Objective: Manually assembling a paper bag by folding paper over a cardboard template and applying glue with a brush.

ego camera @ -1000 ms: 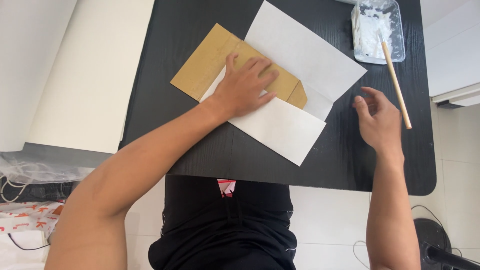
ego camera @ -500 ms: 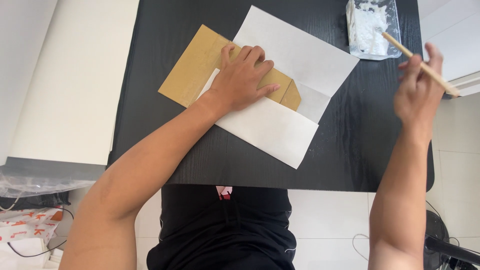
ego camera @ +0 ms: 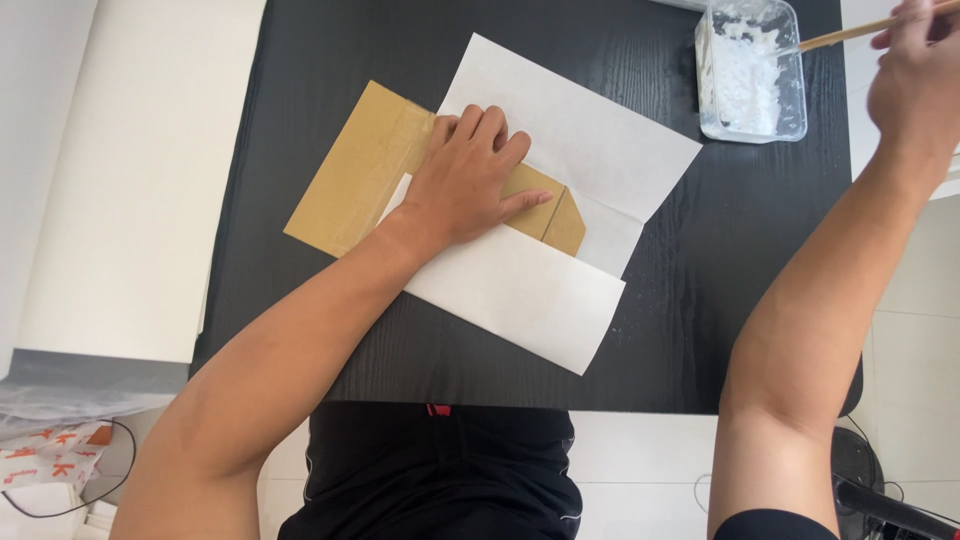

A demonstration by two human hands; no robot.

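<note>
My left hand lies flat, fingers spread, on a brown cardboard piece and the folded white paper wrapped partly around it, in the middle of the black table. My right hand is raised at the top right edge, closed around a thin wooden stick. The stick's tip reaches into a clear plastic tub holding white paste at the far right of the table.
A large white sheet or board lies along the table's left side. A plastic bag with red print and a cable sit on the floor at lower left. A dark fan-like object is at lower right.
My right hand picked the stick up off the table, lifted it and brought its tip into the paste tub. My left hand kept pressing on the cardboard and paper.
</note>
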